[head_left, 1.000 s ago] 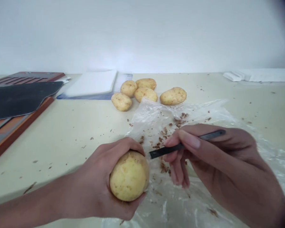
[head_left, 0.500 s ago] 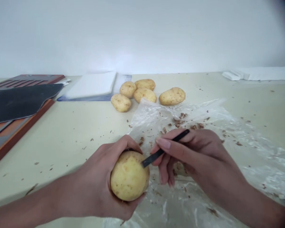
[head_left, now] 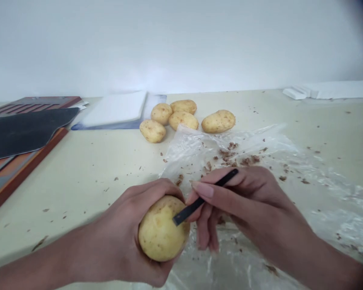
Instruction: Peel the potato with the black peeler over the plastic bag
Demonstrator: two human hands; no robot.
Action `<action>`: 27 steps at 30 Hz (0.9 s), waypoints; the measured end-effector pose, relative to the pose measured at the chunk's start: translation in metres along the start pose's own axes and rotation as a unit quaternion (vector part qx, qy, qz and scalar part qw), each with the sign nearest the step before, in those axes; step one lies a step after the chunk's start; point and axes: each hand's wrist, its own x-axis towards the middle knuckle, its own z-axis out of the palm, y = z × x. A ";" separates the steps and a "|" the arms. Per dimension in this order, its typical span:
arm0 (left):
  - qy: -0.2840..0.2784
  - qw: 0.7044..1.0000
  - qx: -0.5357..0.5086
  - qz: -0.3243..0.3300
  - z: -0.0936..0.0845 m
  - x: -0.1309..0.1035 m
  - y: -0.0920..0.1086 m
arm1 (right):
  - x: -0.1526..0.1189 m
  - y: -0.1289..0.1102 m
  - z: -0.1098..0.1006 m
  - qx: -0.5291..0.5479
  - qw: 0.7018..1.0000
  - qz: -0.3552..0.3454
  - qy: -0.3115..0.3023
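Note:
My left hand [head_left: 133, 229] is wrapped round a potato [head_left: 160, 235], with one partly peeled, pale yellow face turned up toward me. Between thumb and fingers, my right hand [head_left: 245, 209] pinches a thin, flat black strip-like tool [head_left: 205, 196]. Its lower end lies over the bare face of the potato and seems to touch it; its kind is not clear. Beneath both hands, a crumpled clear plastic sheet [head_left: 187, 153] carries brown scraps of peel [head_left: 226, 153].
Several whole potatoes [head_left: 218, 121] lie beyond the sheet. A white pad [head_left: 115, 108] on a blue folder is at back left. An orange-and-grey frame with a black mat [head_left: 24, 129] stands left. White packets [head_left: 335, 90] lie back right. Crumbs dot the table [head_left: 93, 161].
The tool's tip has moved left and down, from the potato's upper right edge onto its peeled face. My left hand and the potato have shifted slightly down.

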 end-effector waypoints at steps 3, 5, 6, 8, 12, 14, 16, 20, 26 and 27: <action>0.015 1.000 0.021 0.015 0.000 -0.002 -0.001 | 0.001 -0.002 -0.003 -0.041 0.998 -0.021 0.041; 0.040 0.997 0.056 0.042 0.000 -0.002 -0.002 | 0.000 -0.003 -0.004 -0.044 0.996 -0.039 0.064; 0.047 0.995 0.069 0.061 0.000 -0.002 -0.002 | 0.000 -0.003 -0.003 -0.037 0.997 -0.034 0.053; 0.063 0.990 0.084 0.099 0.000 -0.001 -0.002 | 0.000 -0.002 -0.002 -0.031 0.999 -0.007 0.011; 0.077 0.988 0.078 0.111 -0.002 0.000 -0.001 | -0.001 -0.003 0.000 -0.056 0.998 -0.010 0.026; 0.055 0.992 0.053 0.098 -0.003 -0.001 0.000 | -0.001 -0.005 0.000 -0.032 0.998 -0.022 0.046; 0.025 0.996 0.018 0.089 -0.004 -0.001 0.000 | -0.002 -0.005 0.001 0.000 1.000 -0.003 0.015; 0.036 0.997 0.026 0.068 -0.002 0.000 0.000 | -0.003 -0.003 0.005 -0.038 0.999 0.024 0.007; 0.064 0.988 0.040 0.133 -0.004 0.006 0.002 | -0.003 -0.004 0.006 -0.073 0.997 0.022 0.011; 0.067 0.988 0.042 0.136 -0.005 0.006 0.002 | -0.002 -0.003 0.006 -0.079 0.997 0.021 0.000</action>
